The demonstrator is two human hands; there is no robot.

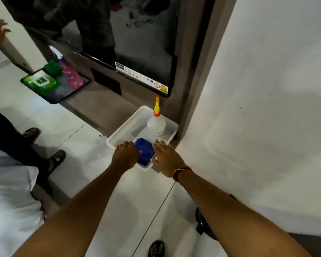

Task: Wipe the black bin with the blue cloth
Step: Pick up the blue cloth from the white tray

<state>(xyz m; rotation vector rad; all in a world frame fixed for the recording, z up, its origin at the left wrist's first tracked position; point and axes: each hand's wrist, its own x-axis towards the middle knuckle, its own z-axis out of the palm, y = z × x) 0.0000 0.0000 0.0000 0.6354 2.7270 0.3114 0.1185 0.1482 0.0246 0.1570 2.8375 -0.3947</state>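
The blue cloth (144, 152) lies folded into a thick, soft-looking pad at the near end of a white plastic tray (122, 129) on the pale tiled floor (76, 145). Both arms reach forward and down to it. The left hand (125, 154) sits at the cloth's left edge, fingers curled down over the tray rim, touching or very nearly touching the fabric. The right hand (165, 156) lies flat on the right side with fingers spread, a red and yellow thread at the wrist. Neither hand has closed on the cloth yet — it lies directly between them, its long axis running near to far, and the left hand looks marginally closer.

At the tray's far end stands a clear, rounded spray bottle (156, 123) with a yellow and orange nozzle, well apart from the cloth. The tray is rigid, smooth and shallow-walled.

The black bin is harder to place: a dark curved shape (202, 225) at the near right, beside the wall, may be it, but too little shows to be sure. If so, the cloth must be lifted and brought back toward the person's right.
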